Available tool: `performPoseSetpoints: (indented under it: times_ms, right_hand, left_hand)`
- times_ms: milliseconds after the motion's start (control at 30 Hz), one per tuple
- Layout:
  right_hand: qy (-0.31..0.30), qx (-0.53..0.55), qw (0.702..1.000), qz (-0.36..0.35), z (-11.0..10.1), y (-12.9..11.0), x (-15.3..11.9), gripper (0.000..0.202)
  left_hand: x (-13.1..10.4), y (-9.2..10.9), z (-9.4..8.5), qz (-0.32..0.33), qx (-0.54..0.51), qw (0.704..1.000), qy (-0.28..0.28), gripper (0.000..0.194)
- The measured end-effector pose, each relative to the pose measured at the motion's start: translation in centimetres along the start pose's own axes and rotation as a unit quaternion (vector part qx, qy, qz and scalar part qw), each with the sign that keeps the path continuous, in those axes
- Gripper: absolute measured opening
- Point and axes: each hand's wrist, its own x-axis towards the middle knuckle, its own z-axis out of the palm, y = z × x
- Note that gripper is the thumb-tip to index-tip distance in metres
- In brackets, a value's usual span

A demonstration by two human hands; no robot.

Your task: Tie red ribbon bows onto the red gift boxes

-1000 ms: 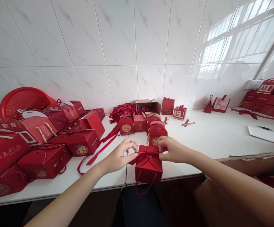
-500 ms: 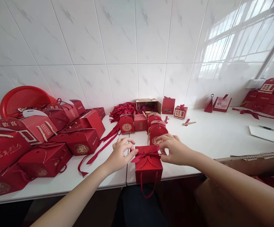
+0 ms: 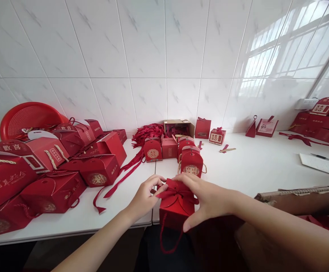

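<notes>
A small red gift box with a red ribbon bow on top and a cord handle hanging in front sits at the near edge of the white table. My right hand wraps around its right side and top, thumb down its front. On the left, my left hand pinches the bow with its fingertips. Just behind stands another small red box with a gold emblem.
A heap of larger red gift boxes and a red plastic basket fill the left. Loose red ribbons, small boxes and an open cardboard carton line the wall. A brown cardboard box edge lies at right, with more red boxes far right.
The box has been drawn nearer to the table edge and tilted. My right hand left the bow's right loop and now grips the box; my left hand stays at the bow.
</notes>
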Motion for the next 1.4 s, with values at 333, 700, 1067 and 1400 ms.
performPoseSetpoints:
  times_ms: [333,700,1067,1400]
  right_hand:
    - [-0.003,-0.350,0.881,0.319,-3.0,0.9,-1.3,0.090]
    - [-0.018,-0.047,0.975,0.217,0.4,-1.7,0.2,0.060]
    - [0.006,0.565,0.804,0.185,1.4,-1.8,0.9,0.039]
    - [0.253,0.589,0.750,0.160,-1.2,1.9,1.5,0.014]
  left_hand:
    - [0.9,-5.9,-5.3,-0.142,0.446,0.878,0.097,0.030]
    - [0.0,-6.9,-5.5,-0.184,0.433,0.882,0.021,0.018]
    - [-3.4,4.2,3.4,0.008,0.180,0.982,-0.058,0.015]
    - [-7.1,2.3,7.2,0.125,0.214,0.938,-0.242,0.015]
